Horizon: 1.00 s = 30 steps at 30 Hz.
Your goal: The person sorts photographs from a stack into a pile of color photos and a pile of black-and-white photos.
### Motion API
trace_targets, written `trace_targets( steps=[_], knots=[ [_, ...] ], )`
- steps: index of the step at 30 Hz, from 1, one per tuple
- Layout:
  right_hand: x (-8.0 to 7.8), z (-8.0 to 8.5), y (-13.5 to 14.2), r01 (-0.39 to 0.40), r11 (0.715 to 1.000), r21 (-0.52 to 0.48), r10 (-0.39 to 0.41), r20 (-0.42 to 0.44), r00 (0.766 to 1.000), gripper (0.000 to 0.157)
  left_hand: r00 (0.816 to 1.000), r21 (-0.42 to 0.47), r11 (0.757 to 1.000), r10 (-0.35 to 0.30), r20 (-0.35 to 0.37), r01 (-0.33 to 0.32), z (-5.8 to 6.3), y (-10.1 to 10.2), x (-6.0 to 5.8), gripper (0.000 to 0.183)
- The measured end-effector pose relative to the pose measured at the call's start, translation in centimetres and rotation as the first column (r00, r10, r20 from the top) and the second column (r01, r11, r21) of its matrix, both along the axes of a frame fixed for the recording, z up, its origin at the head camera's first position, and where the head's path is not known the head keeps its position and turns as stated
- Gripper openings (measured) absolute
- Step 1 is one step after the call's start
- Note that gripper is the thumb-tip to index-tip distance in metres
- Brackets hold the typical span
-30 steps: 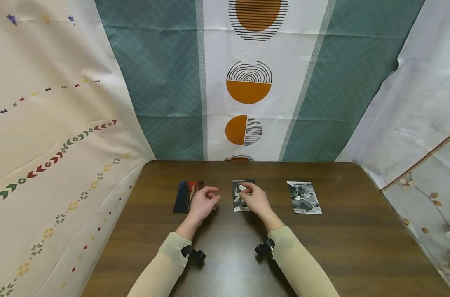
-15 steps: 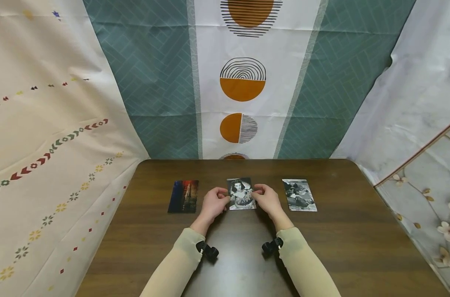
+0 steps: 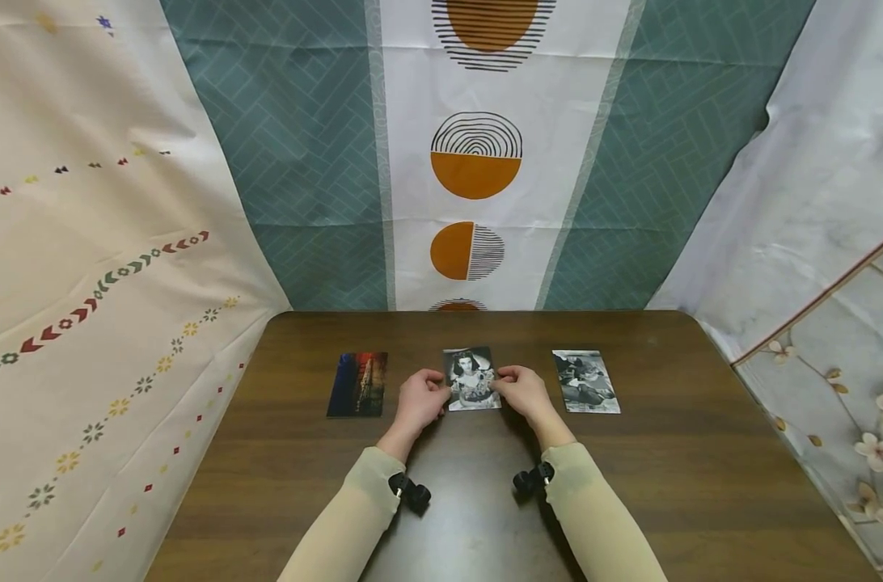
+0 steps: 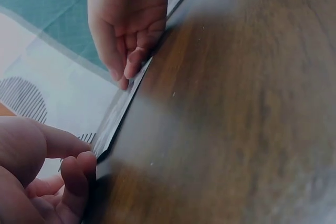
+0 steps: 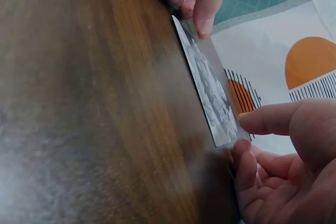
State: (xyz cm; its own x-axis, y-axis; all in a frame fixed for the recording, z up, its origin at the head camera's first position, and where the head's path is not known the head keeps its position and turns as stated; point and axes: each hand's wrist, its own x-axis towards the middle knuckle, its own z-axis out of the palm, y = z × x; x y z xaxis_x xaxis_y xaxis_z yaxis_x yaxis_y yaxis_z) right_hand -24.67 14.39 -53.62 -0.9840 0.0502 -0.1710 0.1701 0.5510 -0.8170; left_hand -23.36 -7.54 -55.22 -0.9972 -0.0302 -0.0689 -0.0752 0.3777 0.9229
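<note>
A black-and-white photo card (image 3: 473, 376) showing a posed figure lies at the middle of the table's far half. At its left edge, my left hand (image 3: 422, 400) pinches the card between thumb and fingers. My right hand (image 3: 523, 392) does the same at the opposite edge, thumb on top and fingers curled at the side. In the right wrist view the card (image 5: 207, 87) appears edge-on between both hands, nearly flat to the wood. The left wrist view shows its thin near edge (image 4: 118, 114) running from one hand to the other.
A dark red-and-blue card (image 3: 358, 385) lies to the left on the brown table (image 3: 471, 501). Another black-and-white card (image 3: 586, 381) lies to the right. Patterned cloths hang behind the table and along both sides. A small black camera is strapped on each sleeve.
The left hand has moved right to the middle card's left edge. The right hand has shifted from over that card to its right edge, uncovering the picture. In the last half second the hands barely move.
</note>
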Motion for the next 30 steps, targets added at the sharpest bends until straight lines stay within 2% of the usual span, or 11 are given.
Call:
trace_targets(
  steps=[5, 10, 15, 30],
  knots=[
    [-0.3, 0.01, -0.02, 0.0, 1.0, 0.015, 0.0, 0.022, 1.0, 0.035, 0.999, -0.11, 0.993, -0.035, -0.01, 0.034, -0.04, 0.13, -0.29, 0.035],
    [-0.54, 0.15, -0.1, -0.005, 1.0, 0.01, 0.004, 0.048, 0.999, 0.034, 0.999, -0.138, 0.99, -0.032, 0.026, 0.035, 0.16, 0.15, -0.39, 0.037],
    [-0.48, 0.21, -0.05, -0.003, 0.999, -0.036, 0.006, 0.064, 0.998, 0.034, 0.999, -0.141, 0.99, -0.023, 0.033, 0.028, 0.23, 0.17, -0.47, 0.037],
    [0.02, -0.14, -0.39, -0.009, 0.997, -0.071, 0.009, 0.01, 1.0, 0.031, 1.0, -0.075, 0.997, -0.001, 0.021, 0.002, 0.09, 0.12, -0.41, 0.048]
  ],
)
